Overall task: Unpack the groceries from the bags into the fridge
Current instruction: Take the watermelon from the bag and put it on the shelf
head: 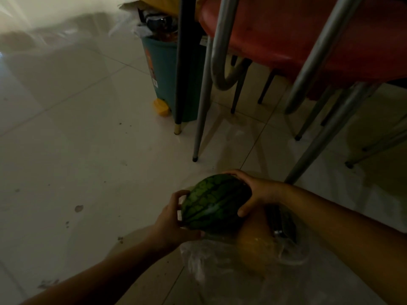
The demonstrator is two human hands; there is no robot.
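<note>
A small striped green watermelon (pixel 214 203) is held above a clear plastic bag (pixel 204 260) that lies on the tiled floor. My left hand (pixel 174 221) grips its lower left side, thumb underneath. My right hand (pixel 255 192) clasps its upper right end, fingers over the top. Inside the bag, right under the melon, sits a round yellow-orange fruit (pixel 255 245) with a dark item (pixel 279 225) beside it. No fridge is in view.
A teal bin (pixel 165 73) with a yellow pedal (pixel 161 108) stands at the back, stuffed with rubbish. Red stools on grey metal legs (pixel 203 93) and a black table leg (pixel 180 62) crowd the right. Open tiled floor (pixel 77 150) spreads to the left.
</note>
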